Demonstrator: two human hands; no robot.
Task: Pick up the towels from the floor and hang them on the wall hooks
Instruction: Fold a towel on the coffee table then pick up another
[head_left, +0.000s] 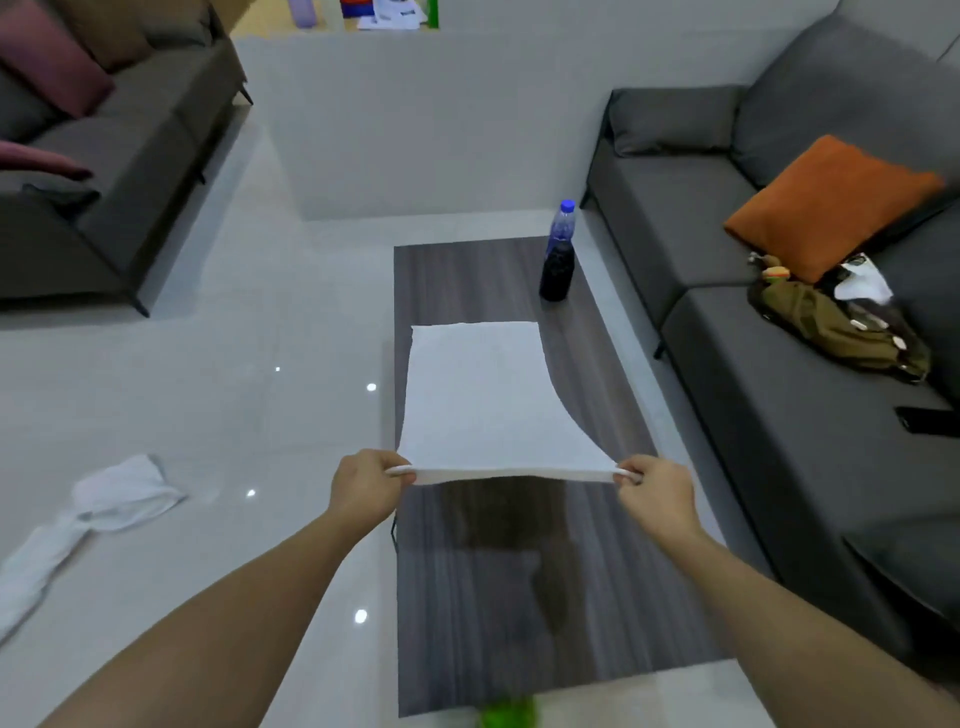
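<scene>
The left hand (366, 488) and right hand (655, 491) each pinch a corner of a white towel (483, 400) stretched over the bench (597, 597), which next needs carrying to a hook, none in view.

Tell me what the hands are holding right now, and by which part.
A white towel, stretched over the table. The left hand and right hand each pinch one near corner.

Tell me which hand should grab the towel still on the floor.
Left, probably. The crumpled towel lies on the floor left of the table, on the left hand's side. Both hands grip the spread towel, so the right hand could keep it.
</scene>
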